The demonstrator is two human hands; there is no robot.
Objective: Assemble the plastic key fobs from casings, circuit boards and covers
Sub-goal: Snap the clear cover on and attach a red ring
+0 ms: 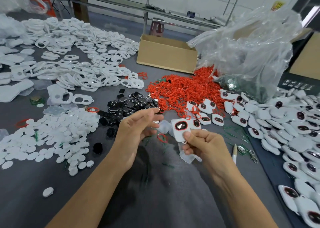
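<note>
My right hand [202, 146] pinches a white key fob casing [181, 129] with a dark, red-ringed window, held above the grey table. My left hand [138, 123] hovers just left of it with fingers loosely spread over the black round parts [128, 104]; a small shiny piece shows by its fingertips, but whether it is held is unclear. White casing frames [78, 68] lie heaped at the far left. White oval covers [52, 134] spread at the near left. Red rings [181, 89] pile in the middle. Assembled fobs [285, 123] are heaped on the right.
A cardboard box [166, 54] stands at the back centre, with a crumpled clear plastic bag [251, 45] to its right. A pen-like stick [234, 153] and a small green circuit board [241, 149] lie right of my right hand. One red ring [162, 137] lies between my hands.
</note>
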